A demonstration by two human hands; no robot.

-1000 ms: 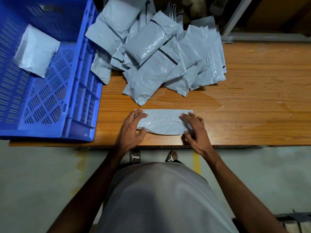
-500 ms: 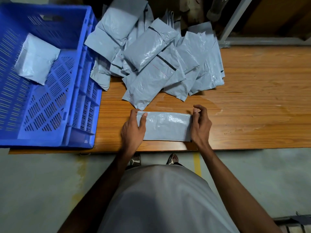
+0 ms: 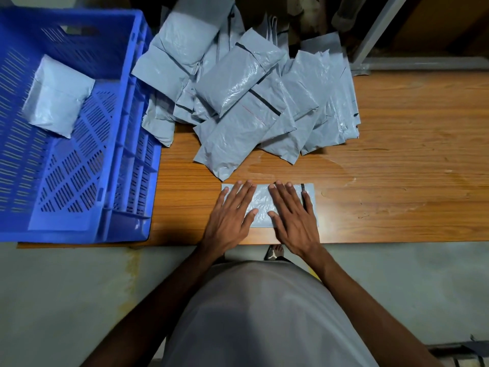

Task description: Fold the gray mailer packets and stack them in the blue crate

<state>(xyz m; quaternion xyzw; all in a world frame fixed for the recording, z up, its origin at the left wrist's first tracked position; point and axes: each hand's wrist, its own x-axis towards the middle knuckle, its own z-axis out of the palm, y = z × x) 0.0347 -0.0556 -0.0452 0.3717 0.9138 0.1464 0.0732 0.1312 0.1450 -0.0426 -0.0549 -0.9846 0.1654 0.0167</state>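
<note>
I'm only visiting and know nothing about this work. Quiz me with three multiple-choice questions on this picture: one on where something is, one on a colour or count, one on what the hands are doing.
1. Where does the crate sit?
A. On the table's left end
B. On the floor
C. Behind the unfolded pile

2. How many folded packets lie in the crate?
A. None
B. One
C. Three

3. How are the hands on the near packet?
A. Both lifting it
B. One pinching a corner
C. Both pressing flat

Answers:
1 A, its blue wall stands left of the pile.
2 B, a single folded packet rests inside.
3 C, left hand and right hand lie with straight fingers on it.
</note>
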